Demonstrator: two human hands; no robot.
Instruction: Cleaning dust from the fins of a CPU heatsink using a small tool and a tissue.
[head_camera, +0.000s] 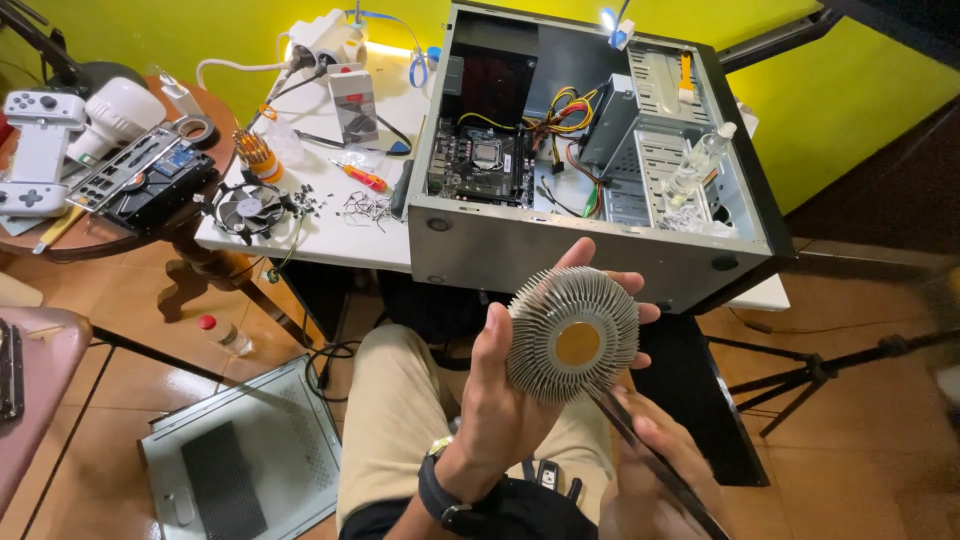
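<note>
The left hand holds a round heatsink up over the lap, in front of the open case. The fingers curl around the far edge of the fins while the thumb presses the near edge, so the hand is closed on the heatsink's rim. The finned disc faces the camera, showing a copper core at its centre. A dark watch sits on that wrist.

The right hand is lower and blurred. It grips a thin dark tool whose tip touches the lower right edge of the heatsink. Its fingers are wrapped about the tool, though the blur hides just how tightly.

The case lies on its side on a white table, with a motherboard and coloured wires inside and a clear bottle resting on the drive cage. On the table to the left are a black fan, a small orange screwdriver and loose screws. The case's side panel lies on the tiled floor near the person's knee.
</note>
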